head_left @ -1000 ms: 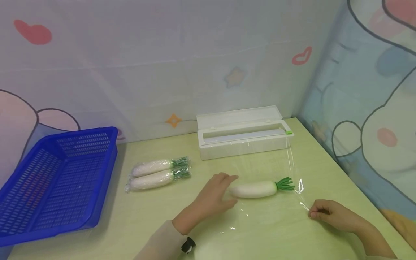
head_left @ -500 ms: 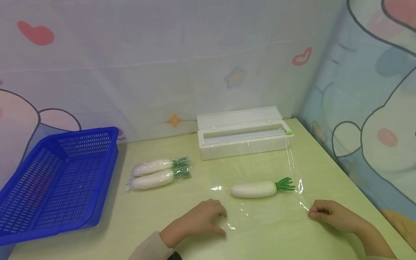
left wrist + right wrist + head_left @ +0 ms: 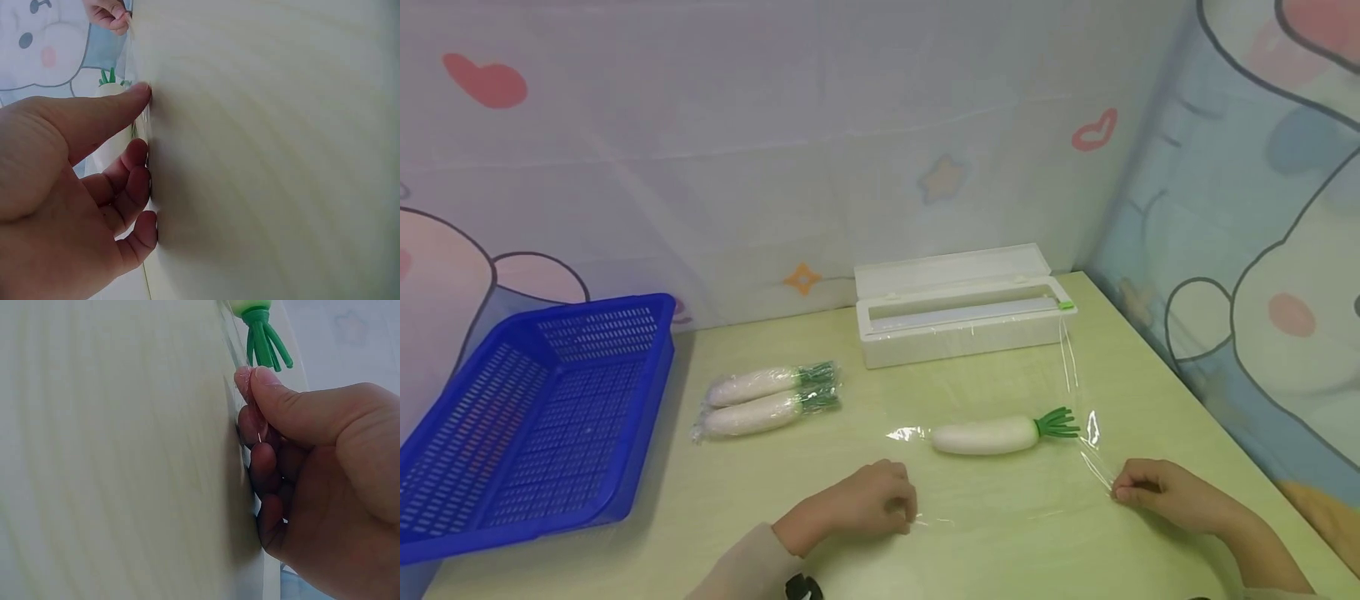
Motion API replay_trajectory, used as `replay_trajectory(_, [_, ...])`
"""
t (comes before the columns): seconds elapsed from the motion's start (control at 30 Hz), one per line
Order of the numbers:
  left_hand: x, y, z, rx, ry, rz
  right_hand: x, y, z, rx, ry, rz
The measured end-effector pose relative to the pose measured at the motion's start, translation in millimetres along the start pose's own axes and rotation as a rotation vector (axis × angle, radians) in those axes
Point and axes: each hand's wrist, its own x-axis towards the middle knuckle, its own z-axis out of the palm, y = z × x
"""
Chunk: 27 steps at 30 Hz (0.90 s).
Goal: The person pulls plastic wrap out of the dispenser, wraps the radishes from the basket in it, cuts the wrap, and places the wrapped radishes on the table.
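Note:
A white daikon radish [image 3: 985, 436] with green stalks lies on a sheet of clear plastic wrap [image 3: 1015, 508] drawn out from a white wrap dispenser [image 3: 970, 333]. My right hand [image 3: 1176, 496] pinches the wrap's near right corner between thumb and forefinger; gathered film shows at the fingertips in the right wrist view. At the near left corner, my left hand [image 3: 861, 504] has its fingers curled and pinches the film's edge low against the table. In the left wrist view the thumb [image 3: 119, 115] covers the forefinger, and the other fingertips touch the tabletop.
Two wrapped daikon radishes [image 3: 760, 414] lie side by side left of the sheet. A blue plastic basket [image 3: 658, 367] stands at the far left. The dispenser's lid [image 3: 955, 267] is raised towards the patterned wall cloth [image 3: 715, 167]. A green slider [image 3: 1066, 305] sits at the dispenser's right end.
My left hand has drawn back from beside the radish's tip towards the table's near side, and its spread fingers have closed on the film's edge. The right hand has stayed in place.

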Motion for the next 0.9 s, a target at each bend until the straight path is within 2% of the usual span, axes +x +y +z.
replay_trajectory(0.13, [-0.5, -0.7, 0.3, -0.005, 0.005, 0.011, 1.6, 0.6, -0.8, -0.007, -0.007, 0.0])
replay_trajectory(0.23, [-1.4, -1.6, -0.5, -0.05, 0.016, 0.009, 3.6, -1.8, -2.8, -0.016, -0.015, 0.028])
replay_trajectory(0.4, [-4.3, -7.2, -4.0, -0.142, 0.073, 0.029, 8.4, -13.4, -11.0, -0.015, -0.003, 0.061])
replay_trajectory(0.5, [-5.2, -8.7, -7.3, -0.232, 0.102, 0.008, 12.4, -20.6, -18.5, -0.01, 0.022, 0.044])
replay_trajectory(0.63, [-3.6, -10.3, -10.7, -0.339, 0.134, -0.054, 20.5, -25.9, -29.6, -0.055, 0.074, 0.025])
replay_trajectory(0.77, [0.7, -15.9, -15.4, -0.423, 0.178, -0.072, 31.2, -27.0, -39.5, -0.096, 0.124, -0.008])
replay_trajectory(0.9, [5.8, -25.1, -21.0, -0.493, 0.235, -0.083, 43.6, -27.2, -46.4, -0.087, 0.147, -0.019])
